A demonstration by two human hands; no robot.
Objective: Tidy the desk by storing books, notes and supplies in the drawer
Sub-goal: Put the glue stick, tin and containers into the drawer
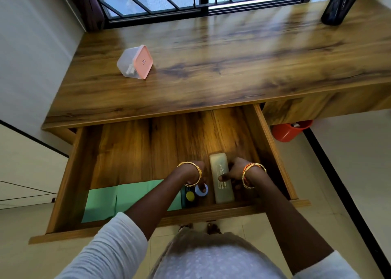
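Most of the tidy looks done, imo. Drawer point(69, 179) is pulled wide open and already holds green folder point(118, 196) at front left, a tape roll point(201, 190) and a small yellow-capped thing point(190, 196) just beside it, plus the case point(221, 179) w/ print on its lid, lying lengthwise toward the front right.

Still out on the surface point(232, 52): a clear box point(135, 62) w/ pink lid, tipped on its side near the left edge, and a dark pen cup point(339, 7) at far right corner by the window. Both well apart from the drawer, so I'd judge those are what's left, then shutting the drawer.

My left hand point(197, 173) is down in the drawer, just left of the case and right above the tape; its fingers are hidden under my wrist, can't tell if curled or straight, or if they hold anything. My right hand point(234, 172) sits at the case's right edge, fingers point(222, 178) curled, thumb tip pressing on the lid — gripping the case, as I read it. Case rests on drawer floor between my two hands, touching the right one.
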